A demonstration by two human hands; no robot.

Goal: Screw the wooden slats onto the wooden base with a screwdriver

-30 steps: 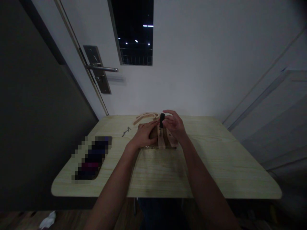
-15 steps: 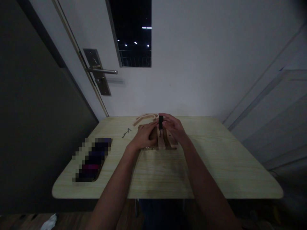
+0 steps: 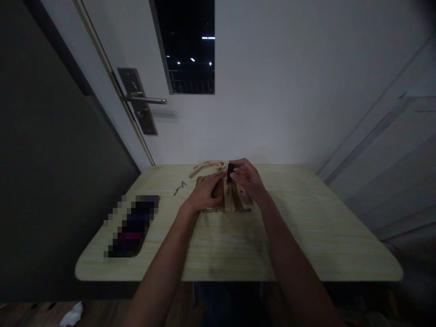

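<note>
A small wooden assembly (image 3: 235, 202) of upright slats lies at the middle of the pale wooden table (image 3: 306, 245). My left hand (image 3: 204, 191) rests on its left side, fingers curled over the wood and pressing it down. My right hand (image 3: 245, 177) is closed round the black handle of a screwdriver (image 3: 230, 171), which stands upright with its tip on the top of the assembly.
Curved wooden pieces (image 3: 206, 167) lie behind the assembly. A few small dark screws (image 3: 179, 187) sit to the left. A blurred-out dark object (image 3: 132, 225) lies near the table's left edge. A white door with a metal handle (image 3: 145, 100) stands behind.
My right hand's fingers have closed round the screwdriver handle and shifted slightly on it. The left hand has stayed on the wood.
</note>
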